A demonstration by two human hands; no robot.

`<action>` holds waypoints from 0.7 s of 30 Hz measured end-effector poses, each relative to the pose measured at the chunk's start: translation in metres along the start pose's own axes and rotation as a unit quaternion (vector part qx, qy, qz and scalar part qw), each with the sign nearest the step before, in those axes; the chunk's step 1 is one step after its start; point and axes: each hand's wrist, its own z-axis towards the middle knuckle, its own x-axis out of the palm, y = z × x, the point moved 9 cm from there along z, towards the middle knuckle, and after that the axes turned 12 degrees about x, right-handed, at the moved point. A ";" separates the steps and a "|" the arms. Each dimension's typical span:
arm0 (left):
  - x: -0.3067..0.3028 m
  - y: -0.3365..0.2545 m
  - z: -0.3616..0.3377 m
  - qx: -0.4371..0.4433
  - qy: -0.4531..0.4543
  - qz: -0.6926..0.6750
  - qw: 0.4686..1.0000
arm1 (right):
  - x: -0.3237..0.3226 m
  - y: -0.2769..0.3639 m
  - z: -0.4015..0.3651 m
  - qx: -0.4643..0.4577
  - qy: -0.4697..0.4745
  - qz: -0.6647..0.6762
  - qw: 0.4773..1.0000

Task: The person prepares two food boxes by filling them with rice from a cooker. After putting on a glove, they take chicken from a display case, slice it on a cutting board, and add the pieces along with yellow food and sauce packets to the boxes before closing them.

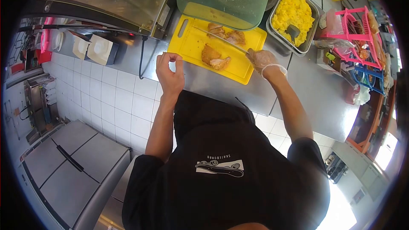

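Head view now, and we look straight down on a stainless-steel counter [315, 81], where a bright yellow rectangular cutting board [187, 51] with a slotted handle lies at an angle. On it, browned pieces of meat: a smaller group of pieces [234, 37] towards the far edge, and a larger golden-brown piece [213, 57] nearer the person.

Over to the right hand [265, 61], in a clear plastic glove, and its fingers are clamped on the handle end of a long, thin metal knife [221, 40]. That blade slants across the board, tip to the left, running between the two lots of meat; whether its edge touches any of them, I cannot tell.

And the left hand [170, 73], bare, is up by the board's near left corner! Its fingers are curled, forefinger and thumb rounding into a loop; whether the tips meet, I cannot tell.

Just behind the board, a translucent green plastic box [230, 4] overhangs its far edge. Right of that, a deep metal pan [307, 44] brims with fluffy yellow food [292, 12], a dark scoop [293, 30] stuck in it. Farther right stands a pink plastic rack [353, 37], and far left, a glass-fronted metal cabinet [98, 0].
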 end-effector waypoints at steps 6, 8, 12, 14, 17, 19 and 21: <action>0.009 -0.026 0.030 0.034 -0.028 -0.028 0.999 | -0.003 0.024 -0.041 0.011 0.040 0.022 0.999; 0.022 -0.026 0.042 0.050 0.000 -0.035 0.998 | -0.006 0.033 -0.054 0.009 0.054 0.021 0.998; 0.036 -0.016 0.040 0.058 0.038 -0.008 0.998 | -0.001 0.019 -0.060 0.055 0.052 0.046 0.996; 0.033 -0.006 0.024 0.044 0.027 -0.022 0.998 | 0.004 0.006 -0.063 0.074 0.036 0.057 0.995; 0.019 0.023 -0.010 -0.021 -0.026 -0.021 0.999 | 0.022 0.019 -0.082 0.011 0.074 0.059 0.995; 0.008 0.033 -0.016 -0.049 -0.054 -0.010 0.997 | 0.029 0.042 -0.090 -0.028 0.100 0.040 0.994; -0.004 0.038 -0.016 -0.072 -0.086 0.003 0.994 | 0.042 0.040 -0.081 -0.016 0.093 0.045 0.994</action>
